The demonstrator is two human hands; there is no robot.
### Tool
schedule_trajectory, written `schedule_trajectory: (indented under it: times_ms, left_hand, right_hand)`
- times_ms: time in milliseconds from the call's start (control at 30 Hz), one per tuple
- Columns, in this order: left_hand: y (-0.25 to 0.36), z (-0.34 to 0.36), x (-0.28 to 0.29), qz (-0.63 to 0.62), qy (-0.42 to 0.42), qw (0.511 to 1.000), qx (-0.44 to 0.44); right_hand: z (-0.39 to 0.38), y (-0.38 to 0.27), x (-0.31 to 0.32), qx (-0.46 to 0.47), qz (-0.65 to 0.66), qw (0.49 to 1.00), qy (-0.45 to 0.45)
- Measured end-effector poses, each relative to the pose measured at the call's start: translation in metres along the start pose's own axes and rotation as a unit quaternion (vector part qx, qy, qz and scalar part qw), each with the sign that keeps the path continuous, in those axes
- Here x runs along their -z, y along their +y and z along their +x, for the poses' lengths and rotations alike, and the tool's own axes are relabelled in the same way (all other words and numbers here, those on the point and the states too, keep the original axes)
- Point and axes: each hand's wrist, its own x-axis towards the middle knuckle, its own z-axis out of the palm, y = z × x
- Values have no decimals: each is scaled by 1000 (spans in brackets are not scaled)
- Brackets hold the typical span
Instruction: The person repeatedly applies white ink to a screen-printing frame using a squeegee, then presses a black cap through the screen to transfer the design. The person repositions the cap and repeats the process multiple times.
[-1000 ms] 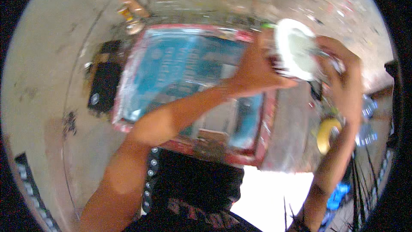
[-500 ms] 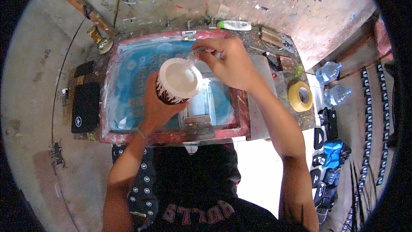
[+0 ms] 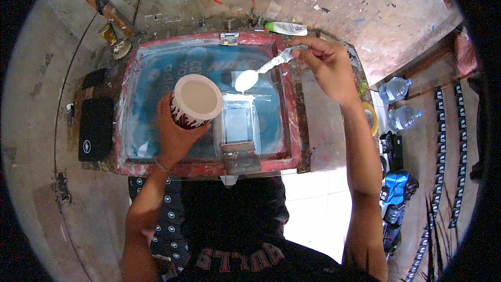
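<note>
Carefully, I am gripping the cup in my left hand, fingers wrapped around its drip-streaked side, and holding it above the left-middle part of the blue screen. My right hand is pinching the far end of a smeared spoon between thumb and fingers. The spoon's bowl is sitting to the right of the cup, over the screen, loaded with white paint, and a drip is hanging from its tip. More pale paint is filling much of the cup.

Since I am pinching only the handle's end, a firm, steady wrist matters; I judge that tipping the bowl slowly and low gives a neater pour. Holding the cup upright and close by should help catch strays. I am also minding the block lying at the screen's near edge, and the red frame surrounding it all. Beyond the far edge, a green-and-white bottle is lying on its side.
</note>
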Motion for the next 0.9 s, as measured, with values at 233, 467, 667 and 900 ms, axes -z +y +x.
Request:
schedule_trajectory:
  times_ms: [233, 467, 667, 900]
  left_hand:
    - [7, 1, 3, -6, -8, 1000, 1]
    - [15, 2, 10, -16, 15, 1000, 3]
    - [13, 1, 17, -21, 18, 999, 19]
    - [10, -1, 18, -32, 21, 999, 28]
  right_hand:
    - [-1, -5, -5, 15, -5, 1000, -13]
    - [-2, -23, -9, 68, -38, 997, -24]
    - [-1, -35, -8, 49, -40, 998, -29]
    - [-4, -44, -4, 77, -22, 997, -20]
